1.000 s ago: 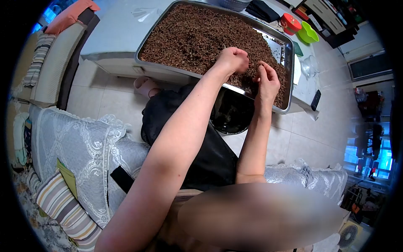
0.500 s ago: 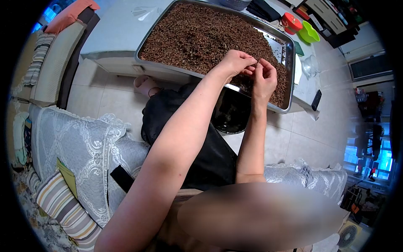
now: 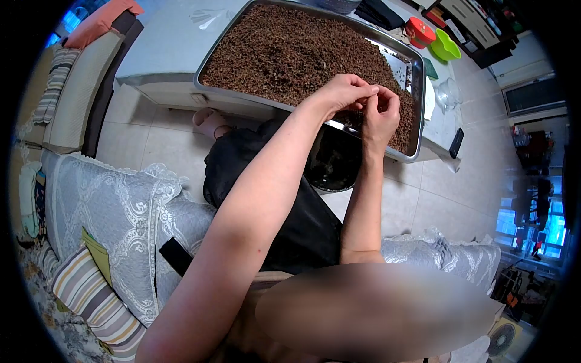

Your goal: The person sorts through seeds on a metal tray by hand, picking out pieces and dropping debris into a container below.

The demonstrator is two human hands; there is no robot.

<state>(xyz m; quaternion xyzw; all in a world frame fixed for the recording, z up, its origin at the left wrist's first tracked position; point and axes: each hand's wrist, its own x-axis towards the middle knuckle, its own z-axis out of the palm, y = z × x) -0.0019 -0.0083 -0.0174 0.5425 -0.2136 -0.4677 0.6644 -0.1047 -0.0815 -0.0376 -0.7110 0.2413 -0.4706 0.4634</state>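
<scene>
Brown bits [image 3: 284,54] lie in the tray [image 3: 416,136] under the fingers [image 3: 364,92], pinched close, hold unclear; forearms [image 3: 272,154] flank a tub [image 3: 334,160].

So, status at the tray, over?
Left hand, right hand together over tray. Brown bits heaped inside. Any held piece too small to tell. Nothing visibly in the way.

There's room above the heap [image 3: 290,51] (tray rim [image 3: 419,91] blocks sideways).

A lace-covered sofa [image 3: 112,206] and striped cushion [image 3: 97,296] show a home.
</scene>
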